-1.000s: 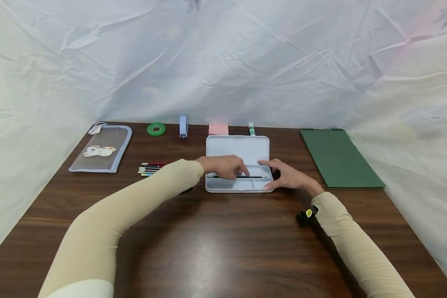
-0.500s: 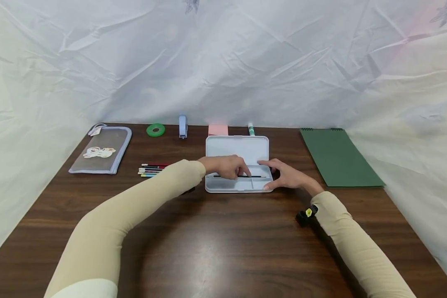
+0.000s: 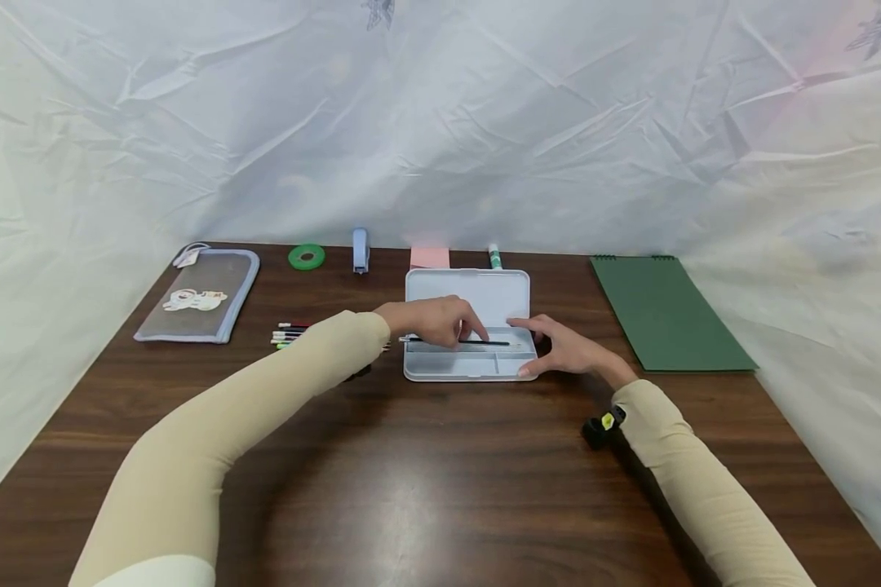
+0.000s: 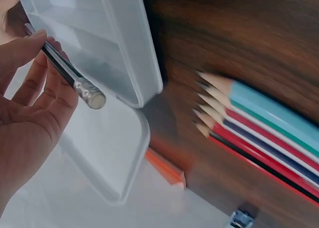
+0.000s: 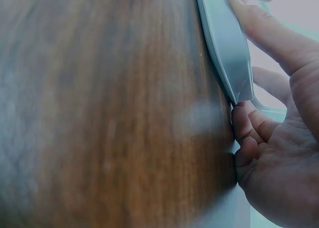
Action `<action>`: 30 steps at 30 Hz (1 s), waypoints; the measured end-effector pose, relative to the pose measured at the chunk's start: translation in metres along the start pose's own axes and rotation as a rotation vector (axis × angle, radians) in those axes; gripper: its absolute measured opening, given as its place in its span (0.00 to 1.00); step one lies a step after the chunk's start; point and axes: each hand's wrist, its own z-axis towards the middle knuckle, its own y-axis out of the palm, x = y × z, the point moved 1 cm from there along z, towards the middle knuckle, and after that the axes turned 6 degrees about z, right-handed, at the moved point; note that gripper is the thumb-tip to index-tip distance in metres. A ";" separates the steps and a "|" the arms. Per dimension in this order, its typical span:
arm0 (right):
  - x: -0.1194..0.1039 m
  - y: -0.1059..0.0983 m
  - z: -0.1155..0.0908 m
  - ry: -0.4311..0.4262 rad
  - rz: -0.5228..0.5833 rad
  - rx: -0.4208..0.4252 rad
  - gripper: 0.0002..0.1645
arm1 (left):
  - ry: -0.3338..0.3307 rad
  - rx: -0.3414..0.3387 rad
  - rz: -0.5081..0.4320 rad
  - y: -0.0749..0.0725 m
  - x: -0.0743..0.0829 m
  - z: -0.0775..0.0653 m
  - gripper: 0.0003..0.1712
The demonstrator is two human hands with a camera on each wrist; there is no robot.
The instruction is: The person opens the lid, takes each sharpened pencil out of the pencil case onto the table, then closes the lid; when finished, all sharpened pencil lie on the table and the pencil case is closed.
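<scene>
A white pencil case (image 3: pixel 440 377) lies open on the table, its lid (image 3: pixel 470 287) tipped back and its tray split by dividers. My left hand (image 3: pixel 439 320) pinches a black pencil (image 3: pixel 493 342) over the tray. In the left wrist view the pencil's silver ferrule and eraser (image 4: pixel 91 94) stick out from between thumb and fingers. The right hand (image 3: pixel 567 347) grips the case's right end, thumb at the front corner and fingers toward the hinge side. Its thumb lies on the case wall (image 5: pixel 232 48) in the right wrist view.
Several pencils (image 4: pixel 269 123) lie in a row left of the case. Farther back are a mesh pouch (image 3: pixel 198 297), green tape (image 3: pixel 307 257), a blue stapler (image 3: pixel 361 250), pink paper (image 3: pixel 430 257) and a glue stick (image 3: pixel 495 258). A green spiral pad (image 3: pixel 671 314) lies right.
The left hand has moved slightly back and left, lifting the pencil from the tray so its eraser end reaches past the case's left edge. The right hand has stayed put.
</scene>
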 end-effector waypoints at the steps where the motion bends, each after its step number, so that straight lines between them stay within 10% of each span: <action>1: 0.000 0.000 0.000 -0.001 -0.002 0.000 0.52 | 0.001 0.007 0.000 -0.001 -0.001 -0.004 0.31; 21: -0.001 -0.001 -0.002 -0.006 -0.010 0.003 0.54 | -0.106 0.131 0.094 0.023 -0.042 -0.137 0.28; 30: -0.001 0.000 -0.002 -0.008 -0.007 0.004 0.54 | -0.226 0.148 0.140 0.037 -0.059 -0.166 0.27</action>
